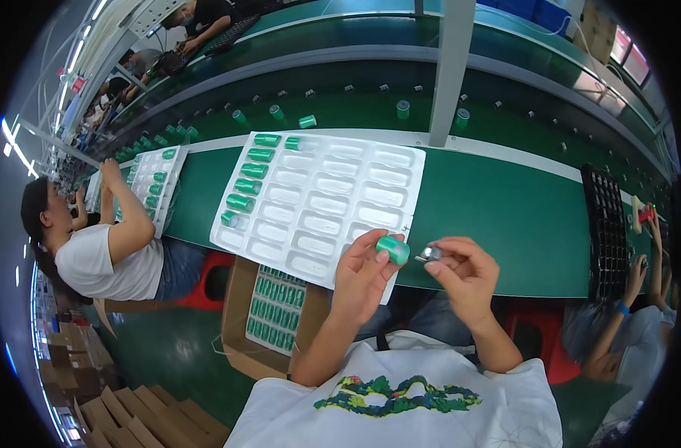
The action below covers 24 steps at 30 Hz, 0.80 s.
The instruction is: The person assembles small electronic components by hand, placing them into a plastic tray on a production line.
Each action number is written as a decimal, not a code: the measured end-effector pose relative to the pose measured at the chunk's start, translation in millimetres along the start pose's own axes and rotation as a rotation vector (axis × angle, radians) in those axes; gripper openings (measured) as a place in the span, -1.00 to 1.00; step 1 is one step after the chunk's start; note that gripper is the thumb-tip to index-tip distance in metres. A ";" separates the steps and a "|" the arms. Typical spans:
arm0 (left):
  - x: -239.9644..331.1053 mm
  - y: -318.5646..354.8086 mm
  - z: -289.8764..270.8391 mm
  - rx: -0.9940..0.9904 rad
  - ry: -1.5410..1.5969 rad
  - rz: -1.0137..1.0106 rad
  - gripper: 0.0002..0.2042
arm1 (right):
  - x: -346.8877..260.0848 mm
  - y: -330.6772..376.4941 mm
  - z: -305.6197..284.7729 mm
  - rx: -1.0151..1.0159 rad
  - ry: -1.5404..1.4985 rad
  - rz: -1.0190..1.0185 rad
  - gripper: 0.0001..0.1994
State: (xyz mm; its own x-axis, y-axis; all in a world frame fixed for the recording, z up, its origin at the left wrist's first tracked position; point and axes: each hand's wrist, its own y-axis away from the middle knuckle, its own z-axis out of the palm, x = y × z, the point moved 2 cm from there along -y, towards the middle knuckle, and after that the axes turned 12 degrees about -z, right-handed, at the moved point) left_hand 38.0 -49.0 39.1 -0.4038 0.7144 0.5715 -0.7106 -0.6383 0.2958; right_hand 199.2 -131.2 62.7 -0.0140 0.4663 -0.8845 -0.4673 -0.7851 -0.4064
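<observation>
Near the front edge of the green bench, my left hand (pixel 358 279) grips a green cylinder (pixel 393 250), its end tilted toward the right. Just beside it, my right hand (pixel 470 275) pinches a small silver metal part (pixel 430 254) between thumb and fingertips. The part and the cylinder are close together but apart. A white moulded tray (pixel 324 214) lies to the left of my hands, partly under my left hand. Several green cylinders (pixel 248 186) fill most of its left column, and one more sits at the top of the second column.
A belt (pixel 340 112) beyond the bench carries scattered green cylinders and small metal parts. A post (pixel 451 75) rises at the bench's far edge. A black tray (pixel 603 231) stands right. A cardboard box (pixel 238 328) below holds filled trays. Co-workers sit on both sides.
</observation>
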 end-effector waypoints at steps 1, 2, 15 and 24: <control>0.1 2.4 3.9 0.015 -0.003 0.026 -0.67 | -1.3 1.6 1.9 -0.061 0.130 -0.072 -0.62; -0.5 4.4 5.6 0.033 -0.005 0.057 -0.69 | -2.0 2.6 2.8 -0.062 0.132 -0.072 -0.62; -27.5 5.3 8.6 -0.050 -0.009 0.147 -0.69 | -25.6 -1.4 3.4 -0.262 0.585 -0.278 -0.70; -28.2 5.0 29.4 -0.095 0.140 -0.132 -0.55 | -21.4 -1.6 -2.4 -0.424 0.740 -0.479 -0.67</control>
State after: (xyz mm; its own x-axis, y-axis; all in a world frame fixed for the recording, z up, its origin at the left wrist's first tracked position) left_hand 62.8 -80.8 46.9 -0.3751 0.8269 0.4190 -0.8111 -0.5116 0.2836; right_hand 202.4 -140.8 81.8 0.7204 0.5140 -0.4657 0.0795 -0.7282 -0.6808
